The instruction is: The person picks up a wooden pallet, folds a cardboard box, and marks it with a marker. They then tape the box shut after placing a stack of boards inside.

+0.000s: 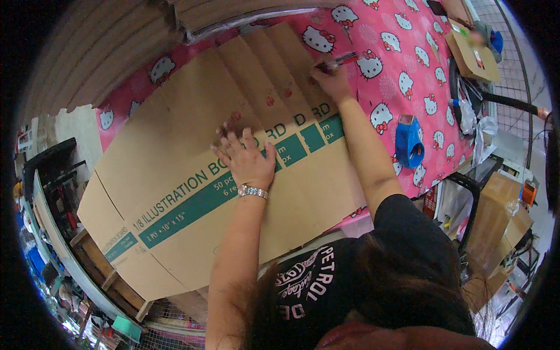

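A large brown cardboard sheet (192,116) with a green printed band lies across the table. On its right part are several narrow strips whose print is out of line, and a few small red smudges. My left hand (251,162), a metal watch at its wrist, rests on the sheet with fingers spread, holding nothing. Farther right, at the far right edge of the cardboard, my right hand (333,83) is closed around a slim red-and-black pen-like tool (346,59). Its tip is too small to make out.
A pink patterned cloth (402,87) covers the table. To the right stands a blue tape dispenser (409,143). An open cardboard box (473,55) sits at the far right, another box (496,219) lower right. Corrugated brown sheets (111,52) border the far left.
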Demonstrator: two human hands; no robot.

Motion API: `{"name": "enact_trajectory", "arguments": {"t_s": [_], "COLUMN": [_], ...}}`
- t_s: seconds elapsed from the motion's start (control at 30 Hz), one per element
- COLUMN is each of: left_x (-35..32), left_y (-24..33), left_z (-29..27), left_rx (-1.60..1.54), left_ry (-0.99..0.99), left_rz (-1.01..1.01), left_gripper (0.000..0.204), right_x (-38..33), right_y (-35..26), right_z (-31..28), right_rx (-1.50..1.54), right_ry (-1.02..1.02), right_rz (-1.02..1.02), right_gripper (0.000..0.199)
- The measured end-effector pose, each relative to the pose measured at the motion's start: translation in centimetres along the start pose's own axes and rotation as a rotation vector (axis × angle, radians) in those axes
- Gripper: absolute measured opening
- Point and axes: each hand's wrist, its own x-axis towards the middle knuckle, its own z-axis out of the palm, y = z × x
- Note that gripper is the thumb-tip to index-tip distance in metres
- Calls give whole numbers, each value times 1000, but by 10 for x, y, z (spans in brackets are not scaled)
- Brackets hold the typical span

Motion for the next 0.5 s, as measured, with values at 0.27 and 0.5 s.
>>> {"name": "enact_trajectory", "arguments": {"t_s": [0.27,0.5], "left_x": [1,2], "left_y": [2,4], "left_z": [-4,-4], "left_rx": [36,38], "left_ry": [-1,-21], "left_rz": [3,-11], "left_gripper": [48,46], "right_x": [-1,-1], "right_y": [4,4], "right_z": [2,0], "right_rx": [50,129], "right_ry": [-26,-12], "right_rz": [90,148], "right_gripper": [11,7]}}
